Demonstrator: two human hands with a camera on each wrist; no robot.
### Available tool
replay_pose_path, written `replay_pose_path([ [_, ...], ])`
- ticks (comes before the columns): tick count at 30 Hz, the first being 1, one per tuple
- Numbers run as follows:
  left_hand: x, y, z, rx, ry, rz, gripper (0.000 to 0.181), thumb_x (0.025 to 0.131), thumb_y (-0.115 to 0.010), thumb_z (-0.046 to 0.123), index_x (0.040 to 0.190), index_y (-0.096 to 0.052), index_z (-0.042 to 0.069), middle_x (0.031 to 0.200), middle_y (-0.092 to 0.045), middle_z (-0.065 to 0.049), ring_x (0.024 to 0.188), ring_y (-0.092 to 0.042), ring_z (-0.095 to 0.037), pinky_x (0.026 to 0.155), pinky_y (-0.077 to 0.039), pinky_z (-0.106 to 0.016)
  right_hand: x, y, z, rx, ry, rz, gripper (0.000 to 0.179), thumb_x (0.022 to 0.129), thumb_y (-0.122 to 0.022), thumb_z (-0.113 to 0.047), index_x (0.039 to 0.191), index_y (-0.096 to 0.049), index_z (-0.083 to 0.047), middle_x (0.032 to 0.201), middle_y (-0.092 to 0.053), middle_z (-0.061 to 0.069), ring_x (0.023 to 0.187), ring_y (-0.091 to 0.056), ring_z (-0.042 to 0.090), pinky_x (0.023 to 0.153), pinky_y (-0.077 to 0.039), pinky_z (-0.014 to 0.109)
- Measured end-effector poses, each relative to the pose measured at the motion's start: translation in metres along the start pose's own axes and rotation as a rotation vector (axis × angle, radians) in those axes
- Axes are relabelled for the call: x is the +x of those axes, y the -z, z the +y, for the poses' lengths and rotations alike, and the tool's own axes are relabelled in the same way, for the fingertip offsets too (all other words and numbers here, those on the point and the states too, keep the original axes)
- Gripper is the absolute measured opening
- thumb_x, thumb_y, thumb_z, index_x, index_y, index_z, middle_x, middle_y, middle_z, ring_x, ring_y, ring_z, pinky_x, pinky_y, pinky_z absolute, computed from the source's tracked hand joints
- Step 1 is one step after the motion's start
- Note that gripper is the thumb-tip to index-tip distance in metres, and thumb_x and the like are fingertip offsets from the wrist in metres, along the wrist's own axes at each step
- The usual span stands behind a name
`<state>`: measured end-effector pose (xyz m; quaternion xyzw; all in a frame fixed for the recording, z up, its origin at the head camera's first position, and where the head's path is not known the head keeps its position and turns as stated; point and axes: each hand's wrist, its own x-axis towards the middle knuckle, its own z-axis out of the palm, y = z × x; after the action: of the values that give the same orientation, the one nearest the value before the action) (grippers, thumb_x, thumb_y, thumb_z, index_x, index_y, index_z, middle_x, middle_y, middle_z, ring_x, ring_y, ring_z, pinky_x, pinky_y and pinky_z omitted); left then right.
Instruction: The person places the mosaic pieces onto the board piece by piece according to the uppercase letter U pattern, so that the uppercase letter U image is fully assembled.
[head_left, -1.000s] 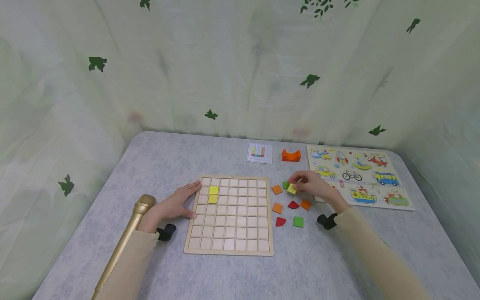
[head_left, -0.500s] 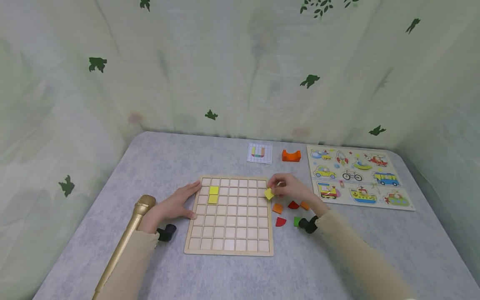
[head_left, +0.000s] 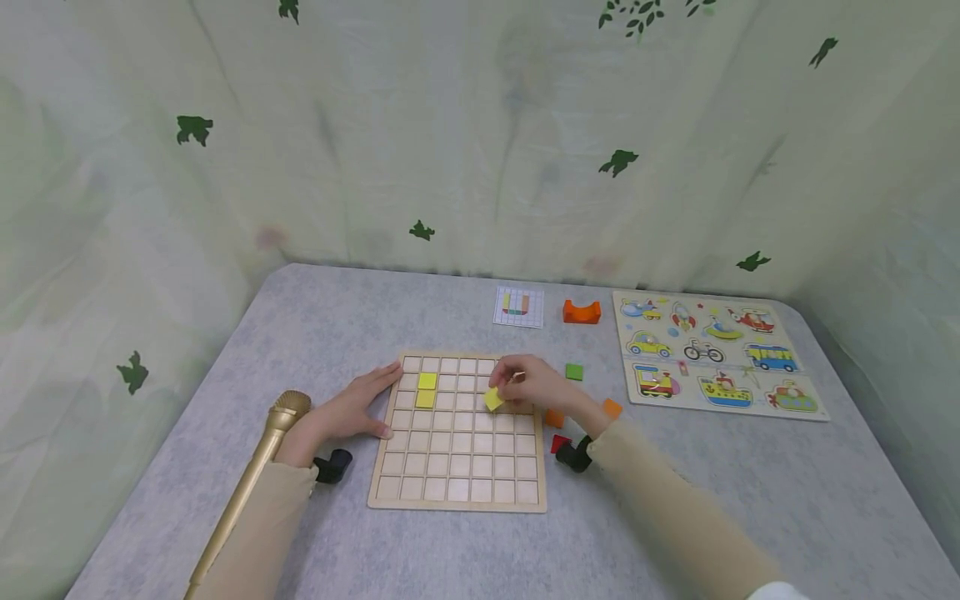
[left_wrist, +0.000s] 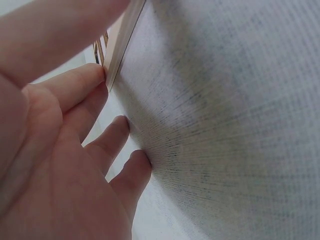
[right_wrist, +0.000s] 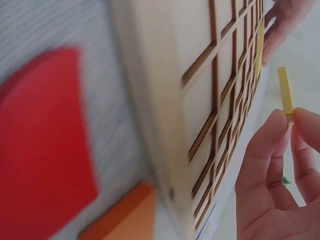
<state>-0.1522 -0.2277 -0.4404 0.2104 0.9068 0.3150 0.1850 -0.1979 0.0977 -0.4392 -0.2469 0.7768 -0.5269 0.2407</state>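
A square wooden grid board [head_left: 457,505] lies flat on the table. Two yellow square tiles [head_left: 426,390] sit one below the other in cells near its upper left. My left hand [head_left: 351,408] rests at the board's left edge, fingers fairly straight; the left wrist view shows fingertips touching the frame and the tabletop. Over the board's right half, my right hand [head_left: 531,385] pinches another yellow tile [right_wrist: 285,90] between thumb and finger, held above the cells. Beside the board are a green tile [head_left: 573,372], orange tiles [head_left: 612,408] and a red quarter-round piece [right_wrist: 45,145], partly hidden by my right arm.
Behind the board lies a small pattern card [head_left: 518,307] with a coloured design. An orange curved block [head_left: 582,312] stands to its right. At the right is a vehicle picture puzzle [head_left: 712,354]. A gold microphone [head_left: 264,450] lies under my left forearm.
My right hand has carried the yellow tile leftward from the loose pieces to above the board, uncovering the green tile. My left hand has stayed at the board's edge.
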Motion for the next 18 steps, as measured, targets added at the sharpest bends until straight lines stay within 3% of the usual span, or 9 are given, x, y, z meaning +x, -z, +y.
replay_pose_path([
  [12,0.0,0.001,0.0,0.001,-0.004,-0.01,0.094,0.078,-0.079,0.02,0.148,-0.023,-0.008,0.155,-0.013,-0.025,0.138,-0.008,-0.049,0.108,-0.013,-0.063,0.023,-0.035,-0.016,-0.017,-0.05,-0.019,0.008,0.086,-0.059,0.004,0.091,-0.064,-0.001,0.08,-0.057,0.006,0.064,-0.055,0.017,0.059,-0.05,0.027],
  [18,0.001,0.0,-0.002,0.002,-0.001,-0.01,0.094,0.077,-0.079,0.02,0.148,-0.023,-0.007,0.155,-0.014,-0.025,0.138,-0.008,-0.05,0.108,-0.013,-0.063,0.034,-0.053,-0.025,-0.09,-0.055,-0.016,0.009,0.085,-0.061,0.003,0.091,-0.065,-0.004,0.076,-0.06,0.002,0.063,-0.058,0.019,0.057,-0.05,0.027],
])
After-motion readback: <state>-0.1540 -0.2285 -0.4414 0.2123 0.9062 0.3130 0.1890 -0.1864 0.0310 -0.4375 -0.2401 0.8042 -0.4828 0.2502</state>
